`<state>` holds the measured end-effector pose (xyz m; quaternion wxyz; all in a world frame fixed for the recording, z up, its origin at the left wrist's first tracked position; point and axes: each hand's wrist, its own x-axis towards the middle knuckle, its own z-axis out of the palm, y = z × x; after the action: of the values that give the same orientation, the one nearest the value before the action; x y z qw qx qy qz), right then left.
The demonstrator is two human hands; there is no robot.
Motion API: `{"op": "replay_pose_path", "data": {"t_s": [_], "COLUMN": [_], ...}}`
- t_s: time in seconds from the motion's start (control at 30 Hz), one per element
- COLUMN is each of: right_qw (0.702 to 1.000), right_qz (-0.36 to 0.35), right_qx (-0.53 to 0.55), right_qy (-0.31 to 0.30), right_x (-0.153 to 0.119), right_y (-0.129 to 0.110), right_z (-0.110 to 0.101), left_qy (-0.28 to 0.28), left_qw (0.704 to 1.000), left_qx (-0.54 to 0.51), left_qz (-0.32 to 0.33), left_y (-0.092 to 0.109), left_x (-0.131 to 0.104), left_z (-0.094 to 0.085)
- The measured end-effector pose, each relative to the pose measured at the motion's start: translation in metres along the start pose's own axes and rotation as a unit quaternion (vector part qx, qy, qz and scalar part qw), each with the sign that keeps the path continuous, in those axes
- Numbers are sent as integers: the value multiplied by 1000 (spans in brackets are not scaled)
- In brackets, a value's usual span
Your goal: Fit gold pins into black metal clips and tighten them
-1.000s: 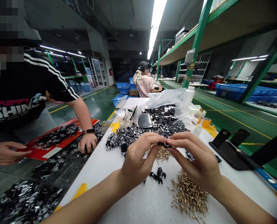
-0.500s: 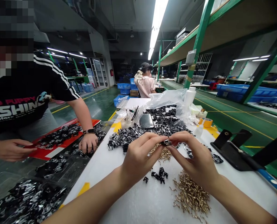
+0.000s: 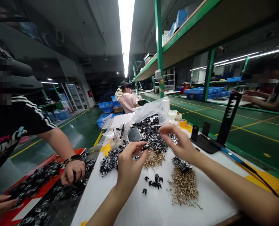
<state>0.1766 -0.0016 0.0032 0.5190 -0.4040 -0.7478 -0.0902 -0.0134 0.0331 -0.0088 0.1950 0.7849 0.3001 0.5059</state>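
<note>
My left hand [image 3: 131, 164] pinches a small black clip-like part with a shiny metal piece [image 3: 146, 146] between thumb and fingertips. To its right, my right hand [image 3: 178, 142] is raised above the table, its fingers curved and apart, with nothing visible in them. Below my hands lie a heap of small brass-coloured pins [image 3: 154, 159] and a larger heap of them [image 3: 185, 188] nearer me. Several small black pieces [image 3: 156, 181] lie loose between. A cluster of black-and-metal parts [image 3: 181, 164] sits below my right hand, and a big pile of similar parts [image 3: 112, 160] spreads behind my left.
A dark phone-like slab [image 3: 135, 135] rests on the pile. Behind stand a white bottle [image 3: 166, 108] and orange tape [image 3: 183, 123]. A black bracket [image 3: 207, 144] with a blue-handled tool [image 3: 233, 157] is at right. A co-worker's hand [image 3: 73, 171] rests on parts at left.
My hands, together at a black part before, have come apart; the left keeps the part and the right has drawn away. The camera view has turned right.
</note>
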Motion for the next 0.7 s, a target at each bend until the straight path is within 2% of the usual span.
{"op": "replay_pose_path", "data": {"t_s": [0.07,0.17,0.33,0.4,0.47,0.53,0.6,0.63,0.7], "right_qw": [999,987,945,931,927,935,952,963,981], "right_qz": [16,26,20,16,13,17,28,36,62], "right_qx": [-41,-107,-198,-206,-199,-184,-170,-166,-175], "right_qy": [-19,-120,-260,-300,-317,-304,-254,-209,-58], "right_x": [5,-12,-77,-97,-110,-116,-120,-122,-128], "right_y": [12,41,86,94,99,103,106,106,104], "right_z": [-28,-79,-159,-181,-193,-195,-187,-180,-162], "left_qy": [-24,-62,-80,-86,-91,-98,-102,-104,-108], "left_qw": [992,957,900,875,863,860,864,867,873], "left_qx": [-76,-193,-315,-355,-372,-375,-367,-360,-347], "left_qz": [-99,-209,-291,-319,-330,-332,-331,-328,-325], "left_y": [0,-1,-4,-5,-5,-4,-3,-3,-2], "left_x": [2,3,1,1,1,0,-1,-2,-2], "left_z": [1,6,10,10,10,11,11,11,12]}}
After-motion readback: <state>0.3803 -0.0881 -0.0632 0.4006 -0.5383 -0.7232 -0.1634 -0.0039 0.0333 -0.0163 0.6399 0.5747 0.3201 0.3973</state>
